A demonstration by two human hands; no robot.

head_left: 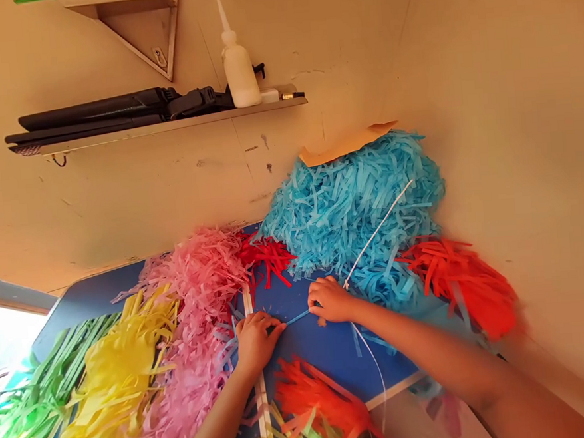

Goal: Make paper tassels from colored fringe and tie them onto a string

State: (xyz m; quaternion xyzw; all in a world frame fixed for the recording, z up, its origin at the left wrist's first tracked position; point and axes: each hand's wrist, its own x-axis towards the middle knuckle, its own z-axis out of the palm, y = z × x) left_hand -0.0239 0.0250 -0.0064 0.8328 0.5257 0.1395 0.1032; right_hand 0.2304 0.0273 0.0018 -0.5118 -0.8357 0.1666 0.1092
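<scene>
A thin, twisted length of blue tissue paper (297, 317) stretches between my two hands above the blue tabletop (302, 358). My left hand (258, 338) pinches one end, and loose blue fringe sticks out beyond its fingers. The other end is gripped by my right hand (331, 299), its fingers curled closed. A white string (380, 231) runs over the large heap of blue paper strips (355, 201) and passes by my right hand, then hangs down below the wrist. Whether my right hand also touches the string, I cannot tell.
Pink (200, 272), yellow (117, 365) and green paper fringes (38, 377) lie on the left. Red bunches (467, 287) sit at the right, with orange-red strips (319, 404) in front. Above, a wall shelf (175, 125) holds a white nozzle bottle (240, 72) and a black folded stand (94, 111).
</scene>
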